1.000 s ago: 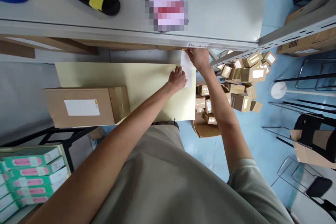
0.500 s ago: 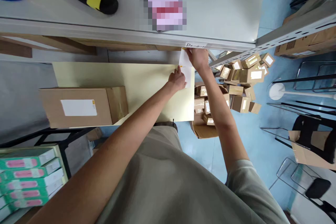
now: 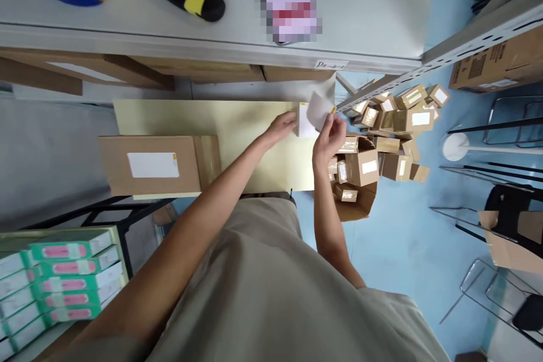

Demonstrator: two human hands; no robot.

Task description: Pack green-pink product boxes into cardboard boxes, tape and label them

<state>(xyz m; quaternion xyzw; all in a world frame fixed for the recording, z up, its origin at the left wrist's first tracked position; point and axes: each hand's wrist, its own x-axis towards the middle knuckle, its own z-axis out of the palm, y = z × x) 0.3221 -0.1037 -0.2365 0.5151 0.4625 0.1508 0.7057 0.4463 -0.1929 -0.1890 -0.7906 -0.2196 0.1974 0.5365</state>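
Your right hand (image 3: 330, 137) pinches a small white paper label (image 3: 318, 112) by its corner, next to a yellow mark. The label curls and tilts, raised above the pale yellow board (image 3: 258, 172), partly covering a second white piece of paper (image 3: 304, 124). That one lies flat near the board's right end, with a yellow mark at its top left corner. The fingers of your left hand (image 3: 283, 126) are at its left edge; you can't tell for certain whether they touch it.
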